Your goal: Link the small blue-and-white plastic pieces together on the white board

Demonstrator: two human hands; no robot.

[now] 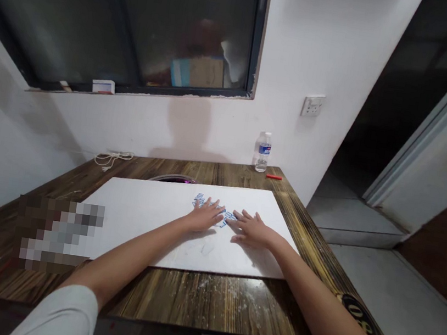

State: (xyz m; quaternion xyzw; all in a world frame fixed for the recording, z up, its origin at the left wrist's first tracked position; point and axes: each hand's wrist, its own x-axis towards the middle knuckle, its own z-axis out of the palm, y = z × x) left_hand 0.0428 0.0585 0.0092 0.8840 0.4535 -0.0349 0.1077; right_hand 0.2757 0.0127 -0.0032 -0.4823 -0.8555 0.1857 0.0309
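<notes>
A white board lies flat on the wooden table. On it, right of the middle, is a cluster of thin blue open-framed shapes; whether they are small loose pieces or drawn lines I cannot make out. My left hand is palm down over part of this cluster, its fingers apart and hiding some of the blue. From the other side my right hand reaches in with fingers spread, fingertips at the right end of the blue shapes. Neither hand has anything gripped in it. Faint grey smudges show on the board below the hands.
The dark wooden table meets the wall. Along its back are a white cord, a round rim partly under the board, a clear water bottle and a red stick-like item. A blurred-out patch covers the left side.
</notes>
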